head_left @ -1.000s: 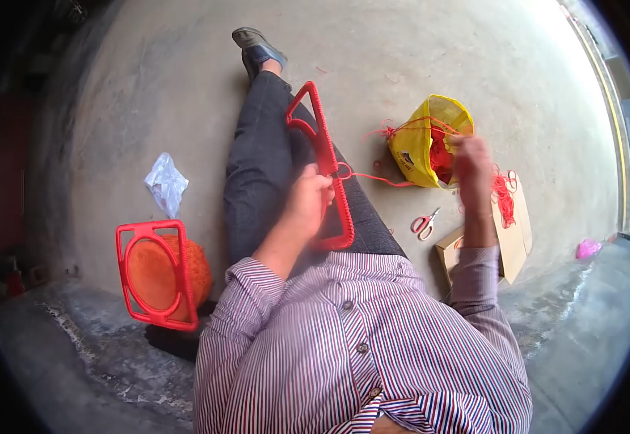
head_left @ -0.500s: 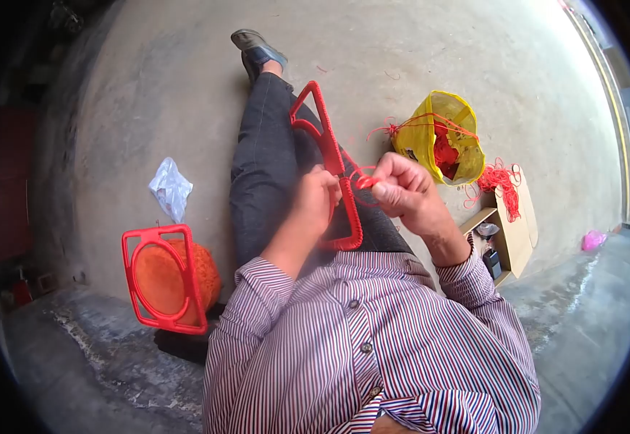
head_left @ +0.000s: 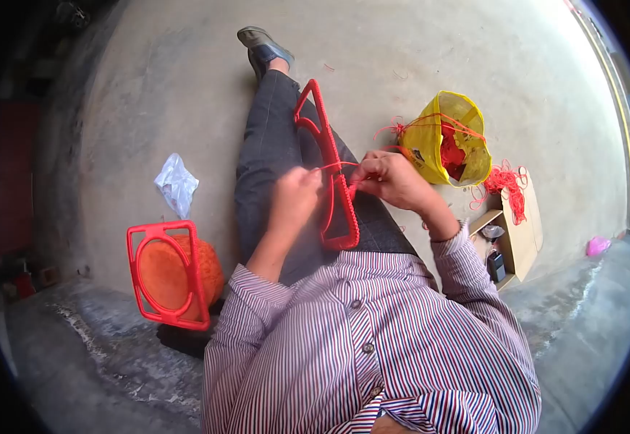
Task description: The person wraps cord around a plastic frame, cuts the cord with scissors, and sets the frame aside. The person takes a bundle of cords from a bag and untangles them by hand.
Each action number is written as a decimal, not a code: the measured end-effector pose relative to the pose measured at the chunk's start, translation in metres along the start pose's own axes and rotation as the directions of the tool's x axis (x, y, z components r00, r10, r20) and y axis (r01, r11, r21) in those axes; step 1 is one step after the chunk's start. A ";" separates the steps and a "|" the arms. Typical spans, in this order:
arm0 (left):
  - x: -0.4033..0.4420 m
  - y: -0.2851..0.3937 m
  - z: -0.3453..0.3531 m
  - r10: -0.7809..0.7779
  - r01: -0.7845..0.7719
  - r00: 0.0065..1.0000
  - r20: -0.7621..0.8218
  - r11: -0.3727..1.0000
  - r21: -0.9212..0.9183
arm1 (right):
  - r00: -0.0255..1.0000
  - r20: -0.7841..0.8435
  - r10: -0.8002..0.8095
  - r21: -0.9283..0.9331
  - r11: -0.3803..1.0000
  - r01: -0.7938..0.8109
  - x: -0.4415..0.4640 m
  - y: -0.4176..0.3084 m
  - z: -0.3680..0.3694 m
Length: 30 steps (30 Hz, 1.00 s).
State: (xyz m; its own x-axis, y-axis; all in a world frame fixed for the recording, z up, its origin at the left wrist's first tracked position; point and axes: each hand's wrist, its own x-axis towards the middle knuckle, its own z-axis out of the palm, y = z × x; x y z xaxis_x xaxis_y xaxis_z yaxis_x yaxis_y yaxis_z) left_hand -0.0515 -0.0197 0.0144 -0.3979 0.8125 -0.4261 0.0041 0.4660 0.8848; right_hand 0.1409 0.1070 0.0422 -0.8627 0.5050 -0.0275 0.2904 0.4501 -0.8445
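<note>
A red frame (head_left: 328, 148) rests upright on my lap, its near part closely wrapped in red cord. A thin red cord (head_left: 339, 165) runs across the frame's edge from one hand to the other. Left of the frame, my left hand (head_left: 297, 197) is closed on one end of the cord; its fingers are slightly blurred. Over on the right side, my right hand (head_left: 396, 179) pinches the cord close to the frame, fingertips partly hidden. The cord's loose part below the right fingers is hard to make out.
A second red frame (head_left: 197, 278) leans against an orange round stool (head_left: 216, 271) at left. A plastic bag (head_left: 176, 184) lies on the floor. At right are a yellow bag (head_left: 425, 145) with red material, tangled red cord (head_left: 515, 199) and a cardboard box (head_left: 523, 235).
My right hand has moved left and closer to the frame. My left hand has shifted slightly left and away from it. The cord now stretches between both hands.
</note>
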 end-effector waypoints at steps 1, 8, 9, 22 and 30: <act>-0.010 0.008 0.000 -0.162 0.160 0.983 0.088 0.987 0.027 | 0.998 -0.032 -0.051 0.048 0.997 0.052 0.003 0.004 0.012; -0.010 0.017 0.005 0.170 -0.176 0.979 -0.110 0.983 -0.047 | 0.975 -0.152 0.165 0.530 0.846 -0.061 0.006 0.000 0.026; -0.016 0.033 0.000 0.133 -0.142 0.989 -0.069 0.980 -0.141 | 0.964 -0.182 0.194 0.622 0.782 -0.040 0.004 -0.008 0.015; -0.008 0.056 0.008 -0.050 0.130 0.983 0.174 0.864 -0.487 | 0.811 -0.569 0.138 0.813 -0.059 0.580 -0.086 -0.026 -0.178; -0.007 0.045 0.016 0.010 0.019 0.997 0.073 0.923 -0.385 | 0.715 -0.376 0.589 0.833 0.553 -0.017 -0.047 -0.007 -0.079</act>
State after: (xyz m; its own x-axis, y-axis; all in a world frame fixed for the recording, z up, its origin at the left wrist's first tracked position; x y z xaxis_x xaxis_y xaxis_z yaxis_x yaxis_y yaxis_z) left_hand -0.0341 0.0012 0.0539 -0.3296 0.8404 -0.4301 -0.3574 0.3106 0.8808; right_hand 0.2124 0.1382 0.0923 -0.2901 0.9035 -0.3156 -0.1696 -0.3731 -0.9122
